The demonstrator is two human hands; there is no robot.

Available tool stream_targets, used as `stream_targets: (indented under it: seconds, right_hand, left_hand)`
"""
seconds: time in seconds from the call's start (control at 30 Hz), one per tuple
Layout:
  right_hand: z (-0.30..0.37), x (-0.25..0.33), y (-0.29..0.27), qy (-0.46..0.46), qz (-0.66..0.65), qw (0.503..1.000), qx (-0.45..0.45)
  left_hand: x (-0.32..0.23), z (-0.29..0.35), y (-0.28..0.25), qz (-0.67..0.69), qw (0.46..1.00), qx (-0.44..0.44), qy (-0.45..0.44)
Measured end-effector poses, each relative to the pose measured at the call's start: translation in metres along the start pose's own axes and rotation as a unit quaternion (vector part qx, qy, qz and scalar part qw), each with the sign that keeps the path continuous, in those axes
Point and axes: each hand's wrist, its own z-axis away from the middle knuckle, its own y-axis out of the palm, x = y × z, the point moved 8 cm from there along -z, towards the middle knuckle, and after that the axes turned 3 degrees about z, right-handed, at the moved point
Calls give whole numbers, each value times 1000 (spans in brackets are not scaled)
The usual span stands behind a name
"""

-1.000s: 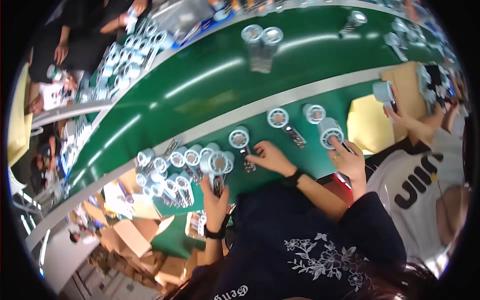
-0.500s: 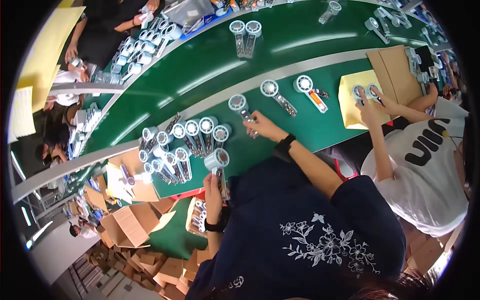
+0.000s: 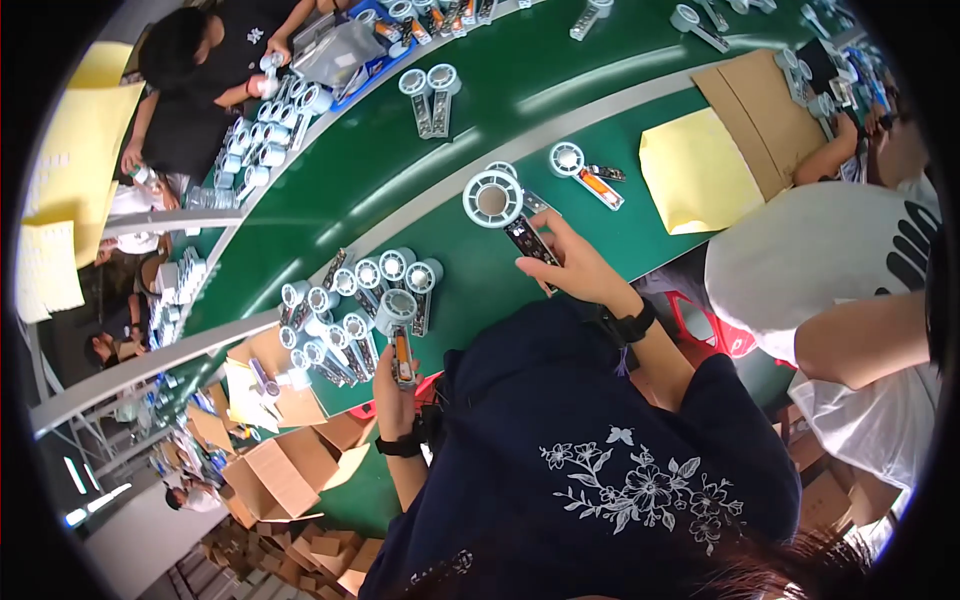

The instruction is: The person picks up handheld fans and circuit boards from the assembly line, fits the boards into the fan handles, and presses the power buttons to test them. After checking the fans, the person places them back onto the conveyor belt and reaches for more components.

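My right hand (image 3: 575, 265) is closed round the handle of a pale blue handheld fan (image 3: 493, 200), held up above the green table. Its round spoked head faces up, and dark circuit parts show in the open handle. Partly hidden behind it lies another fan (image 3: 543, 203). My left hand (image 3: 394, 395), low by the table's near edge, grips a second fan (image 3: 398, 313) by its handle, where an orange part shows. To the left of that hand sits a cluster of similar fans (image 3: 368, 272), handles open.
Right of my right hand, a fan with an orange part (image 3: 567, 160) lies near a yellow sheet (image 3: 690, 170) and flat cardboard (image 3: 765, 120). Two fans (image 3: 427, 100) lie on the green conveyor (image 3: 500, 60). A co-worker (image 3: 850, 240) sits at right. Open cartons (image 3: 280, 470) stand lower left.
My right hand has lifted its fan off the table. The left hand's fan has turned, showing its orange part. The co-worker's hands and two fans have left the yellow sheet. The view has shifted.
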Motion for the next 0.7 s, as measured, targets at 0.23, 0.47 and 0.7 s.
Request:
stream_targets:
  seconds: [0.23, 0.47, 0.7]
  right_hand:
    - [24, 16, -9, -20, -70, 997, -23]
    - [31, 26, 4, -79, -149, 985, 30]
    - [34, 18, 4, -60, -171, 983, 12]
  left_hand:
    - [-1, -14, 42, -55, 995, 85, -5]
    - [14, -45, 99, -149, 971, 187, -3]
    - [40, -83, 110, -135, 976, 171, -5]
